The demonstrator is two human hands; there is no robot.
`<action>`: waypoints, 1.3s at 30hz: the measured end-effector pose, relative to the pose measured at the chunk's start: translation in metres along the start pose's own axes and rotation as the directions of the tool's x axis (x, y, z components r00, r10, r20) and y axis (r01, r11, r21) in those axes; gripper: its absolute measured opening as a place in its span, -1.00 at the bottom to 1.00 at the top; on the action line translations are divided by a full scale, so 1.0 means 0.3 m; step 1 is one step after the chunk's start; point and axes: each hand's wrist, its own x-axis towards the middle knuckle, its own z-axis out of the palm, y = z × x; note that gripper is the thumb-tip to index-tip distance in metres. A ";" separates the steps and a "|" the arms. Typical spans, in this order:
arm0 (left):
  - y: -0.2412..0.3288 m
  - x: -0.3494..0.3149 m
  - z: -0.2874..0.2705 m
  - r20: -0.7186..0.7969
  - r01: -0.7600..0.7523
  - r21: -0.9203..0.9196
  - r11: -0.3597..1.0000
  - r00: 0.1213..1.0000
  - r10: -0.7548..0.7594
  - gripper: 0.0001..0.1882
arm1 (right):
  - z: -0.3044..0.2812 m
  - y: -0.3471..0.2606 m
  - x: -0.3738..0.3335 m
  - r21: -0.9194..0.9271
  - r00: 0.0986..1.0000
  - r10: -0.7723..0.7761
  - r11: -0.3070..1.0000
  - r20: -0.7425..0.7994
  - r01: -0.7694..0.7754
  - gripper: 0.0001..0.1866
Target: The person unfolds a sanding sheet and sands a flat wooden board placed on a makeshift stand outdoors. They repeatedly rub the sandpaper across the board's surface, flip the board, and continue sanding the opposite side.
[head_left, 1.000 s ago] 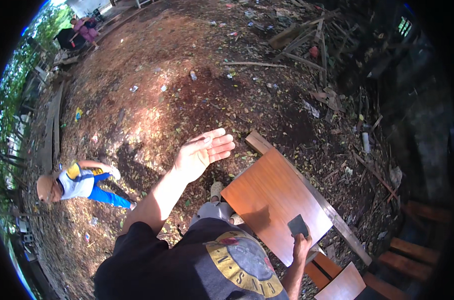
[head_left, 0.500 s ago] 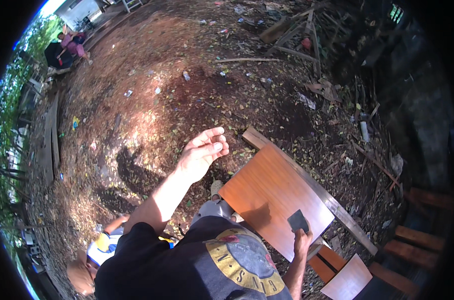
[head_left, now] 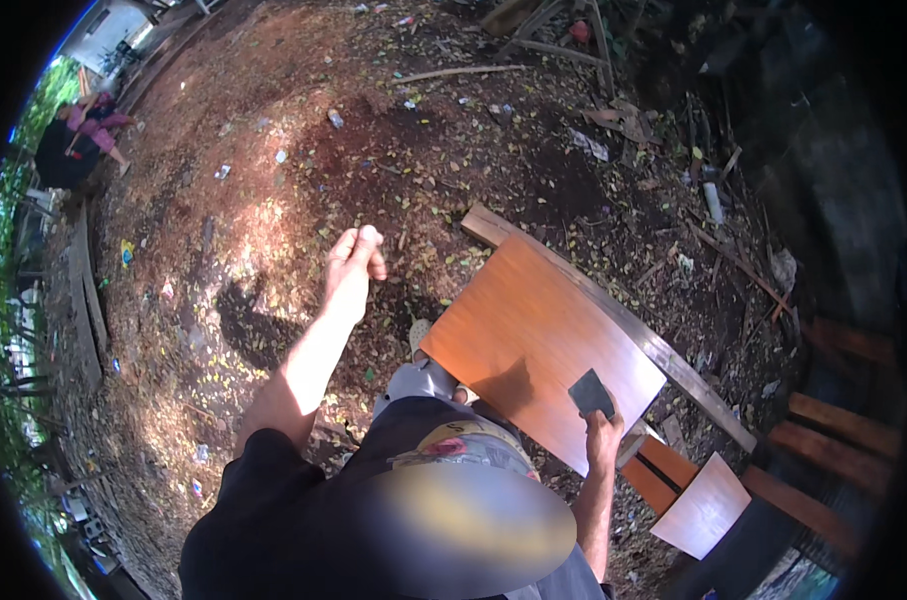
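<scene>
My left hand [head_left: 353, 262] is raised above the leafy ground, beyond the left end of an orange-brown wooden board [head_left: 533, 310]. Its thumb and fingers are pressed together; whether anything is between them I cannot make out. My right hand [head_left: 603, 432] grips a flat dark grey rectangular sheet [head_left: 591, 394] by its near edge. That sheet is over the right part of the board's smooth, shiny face and looks stiff; its exact kind is unclear. A dark shadow falls on the board left of it.
A long timber beam [head_left: 698, 388] runs along the board's far side. A smaller wooden panel [head_left: 703, 505] and brown slats [head_left: 835, 458] lie at the lower right. Broken wood [head_left: 563, 50] is heaped at the far right. Another person [head_left: 95, 128] is at the far left.
My left hand has moved up and left in view, its fingers curling in more. The dark sheet has stayed in my right hand over the board. A person at lower left has left view.
</scene>
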 end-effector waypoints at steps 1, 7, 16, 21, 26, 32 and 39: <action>-0.034 0.002 -0.028 -0.076 0.040 0.105 0.994 0.997 -0.032 -0.69 | -0.003 -0.048 -0.010 0.002 0.995 0.093 0.996 0.020 -0.093 -0.37; -0.370 -0.005 -0.142 -0.121 -0.005 0.557 0.830 0.989 0.087 -0.71 | -0.034 -0.003 -0.027 0.056 0.993 0.113 0.992 0.025 -0.114 -0.37; -0.549 -0.171 0.032 0.087 0.148 0.922 0.357 0.820 -0.565 -0.14 | -0.043 0.004 -0.039 0.028 0.990 0.137 0.990 0.014 -0.137 -0.35; -0.520 -0.133 0.174 0.108 0.107 0.937 0.334 0.818 -0.564 -0.27 | -0.051 -0.011 -0.042 0.006 0.992 0.126 0.992 0.010 -0.127 -0.34; -0.515 -0.044 0.262 0.174 0.069 0.909 0.411 0.833 -0.526 -0.35 | -0.049 0.007 -0.065 0.064 0.989 0.150 0.987 -0.013 -0.149 -0.36; -0.510 0.103 0.380 0.220 0.053 0.898 0.436 0.804 -0.552 -0.37 | -0.040 -0.007 -0.103 0.077 0.975 0.213 0.975 -0.055 -0.209 -0.36; -0.558 0.281 0.552 0.219 0.052 0.882 0.469 0.836 -0.503 -0.38 | -0.053 0.042 -0.136 0.066 0.974 0.224 0.973 -0.042 -0.221 -0.39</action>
